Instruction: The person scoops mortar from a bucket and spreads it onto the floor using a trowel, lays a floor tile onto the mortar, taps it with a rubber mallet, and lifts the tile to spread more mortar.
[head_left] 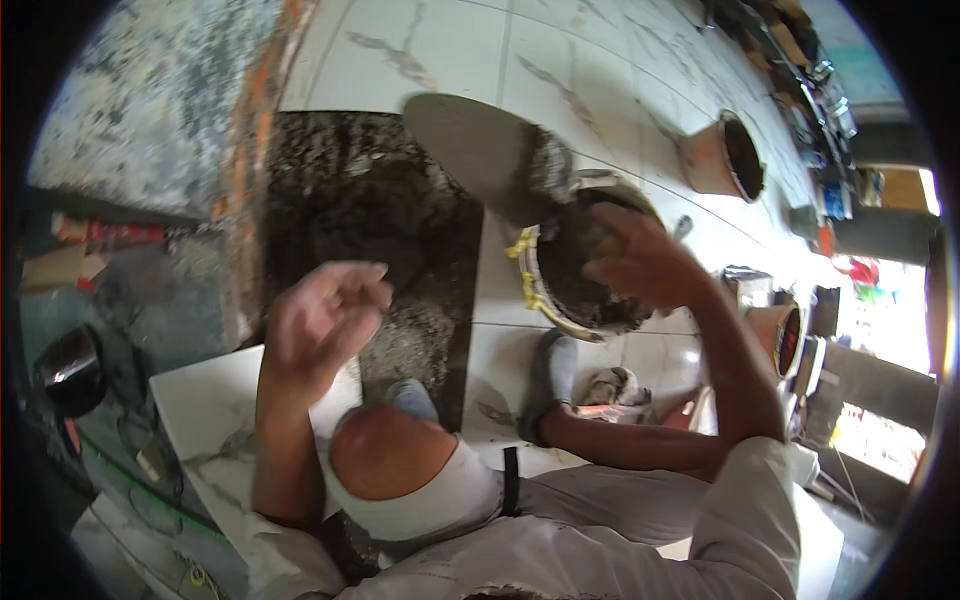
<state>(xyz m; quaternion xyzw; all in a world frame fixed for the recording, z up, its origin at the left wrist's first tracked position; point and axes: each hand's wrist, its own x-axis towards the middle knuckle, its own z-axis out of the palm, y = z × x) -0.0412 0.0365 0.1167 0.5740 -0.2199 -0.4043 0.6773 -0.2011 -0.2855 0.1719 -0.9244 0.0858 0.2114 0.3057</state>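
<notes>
My right hand (645, 260) is curled over the mouth of a bucket (532, 275) holding dark mortar. It grips a trowel, whose handle is mostly hidden by the fingers. The broad grey trowel blade (470, 145) points to the far left, with wet mortar clumped at its near end. My left hand (330, 320) hangs empty over the near end of a dark, rough strip of floor (370, 200), fingers loosely bent and thumb apart. The left hand is slightly blurred. Yellow bits cling to the bucket's left rim.
White marbled tiles (575, 60) cover the floor beyond and to the right. A loose tile (205, 410) lies by my left forearm. Another bucket (708, 160) stands at the far right. A worn wall (150, 110) borders the left side, and a crumpled cloth (610, 388) lies near my right foot.
</notes>
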